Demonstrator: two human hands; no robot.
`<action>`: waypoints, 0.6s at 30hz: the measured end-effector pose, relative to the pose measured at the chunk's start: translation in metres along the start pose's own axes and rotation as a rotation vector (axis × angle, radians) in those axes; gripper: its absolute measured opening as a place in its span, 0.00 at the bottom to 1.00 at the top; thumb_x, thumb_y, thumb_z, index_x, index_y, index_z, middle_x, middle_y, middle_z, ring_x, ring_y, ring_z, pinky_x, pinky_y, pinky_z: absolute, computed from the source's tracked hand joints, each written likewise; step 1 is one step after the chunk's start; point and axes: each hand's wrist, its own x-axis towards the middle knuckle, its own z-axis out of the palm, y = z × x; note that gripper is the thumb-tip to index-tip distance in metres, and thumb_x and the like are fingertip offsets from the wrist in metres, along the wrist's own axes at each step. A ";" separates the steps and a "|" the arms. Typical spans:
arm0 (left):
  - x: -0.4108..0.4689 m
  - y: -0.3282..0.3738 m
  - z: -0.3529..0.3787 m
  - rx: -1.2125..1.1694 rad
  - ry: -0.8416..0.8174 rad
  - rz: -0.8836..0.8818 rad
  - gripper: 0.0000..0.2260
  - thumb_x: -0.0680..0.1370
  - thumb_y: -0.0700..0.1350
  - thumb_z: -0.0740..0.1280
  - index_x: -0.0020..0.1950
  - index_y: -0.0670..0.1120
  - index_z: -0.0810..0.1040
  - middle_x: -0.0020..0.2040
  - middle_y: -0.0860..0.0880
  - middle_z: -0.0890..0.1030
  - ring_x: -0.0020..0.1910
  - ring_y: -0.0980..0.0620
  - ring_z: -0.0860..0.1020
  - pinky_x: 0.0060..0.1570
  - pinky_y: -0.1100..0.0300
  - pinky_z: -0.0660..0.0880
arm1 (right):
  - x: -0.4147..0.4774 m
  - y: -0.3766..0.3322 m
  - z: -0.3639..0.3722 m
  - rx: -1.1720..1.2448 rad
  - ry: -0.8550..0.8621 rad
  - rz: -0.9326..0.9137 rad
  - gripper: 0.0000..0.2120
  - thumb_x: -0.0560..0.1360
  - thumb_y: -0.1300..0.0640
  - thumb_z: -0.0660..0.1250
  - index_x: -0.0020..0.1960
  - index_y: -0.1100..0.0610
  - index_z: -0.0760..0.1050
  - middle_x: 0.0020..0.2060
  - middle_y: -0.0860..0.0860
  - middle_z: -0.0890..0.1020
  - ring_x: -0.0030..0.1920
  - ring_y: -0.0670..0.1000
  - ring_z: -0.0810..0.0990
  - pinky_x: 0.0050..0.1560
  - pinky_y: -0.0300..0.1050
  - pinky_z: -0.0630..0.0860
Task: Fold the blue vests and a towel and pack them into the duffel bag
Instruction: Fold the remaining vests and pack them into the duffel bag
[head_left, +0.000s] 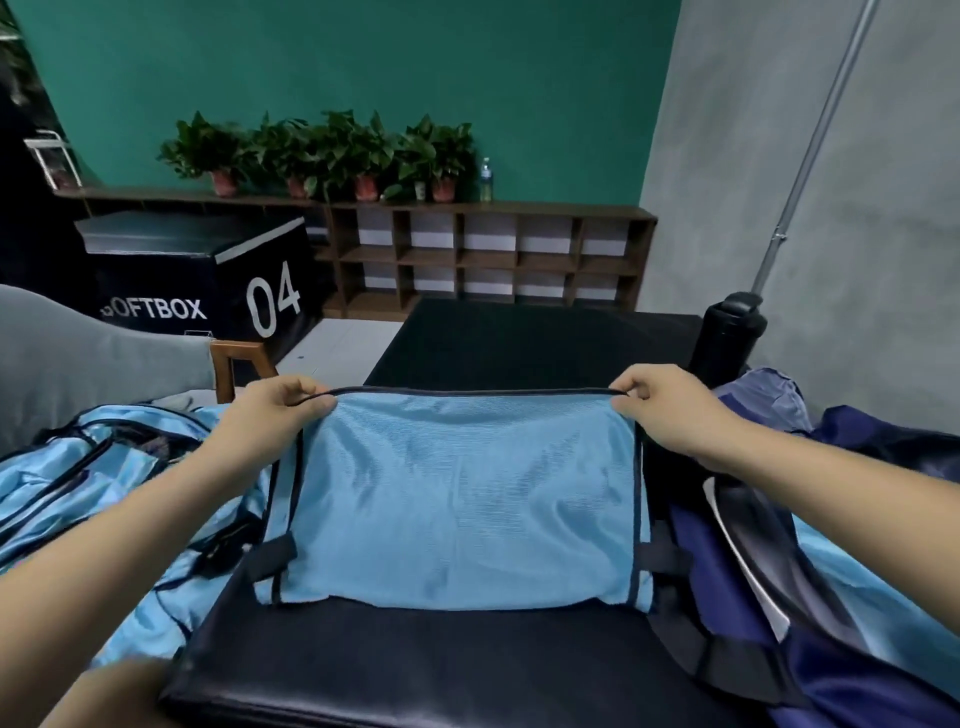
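One head-worn wide-angle camera looks forward and down, close over the black padded counter (441, 670), with a green wall (363, 62) far ahead.

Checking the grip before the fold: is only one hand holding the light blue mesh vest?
No: the left hand and the right hand each pinch a far corner of the light blue mesh vest.

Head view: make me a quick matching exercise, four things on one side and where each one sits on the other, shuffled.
Things
1. spread vest
2. pile of vests
3. duffel bag
4. potted plants

Places
A. on the far shelf
B. right of the black pad
C. on the black pad, far corners pinched by the left hand and right hand
D. heaped left of the pad

Pairs: 1-C, 2-D, 3-B, 4-A
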 end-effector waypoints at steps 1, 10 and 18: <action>0.013 -0.002 0.004 -0.010 -0.001 -0.011 0.06 0.82 0.47 0.75 0.48 0.45 0.85 0.44 0.50 0.88 0.46 0.49 0.84 0.51 0.52 0.77 | 0.013 0.002 0.002 0.008 0.003 0.030 0.06 0.80 0.56 0.71 0.44 0.52 0.83 0.37 0.47 0.83 0.37 0.49 0.78 0.39 0.45 0.72; 0.115 -0.018 0.038 0.191 -0.012 -0.021 0.09 0.79 0.50 0.77 0.43 0.46 0.86 0.41 0.49 0.88 0.46 0.47 0.85 0.49 0.51 0.80 | 0.105 0.031 0.029 -0.051 -0.022 0.152 0.10 0.81 0.59 0.66 0.46 0.65 0.77 0.45 0.57 0.85 0.40 0.52 0.76 0.40 0.48 0.74; 0.153 -0.045 0.074 0.559 -0.075 0.065 0.07 0.79 0.50 0.76 0.43 0.52 0.83 0.43 0.52 0.82 0.44 0.52 0.80 0.39 0.58 0.70 | 0.144 0.062 0.066 -0.425 -0.167 0.134 0.08 0.82 0.63 0.58 0.48 0.54 0.73 0.52 0.56 0.81 0.50 0.57 0.80 0.52 0.53 0.80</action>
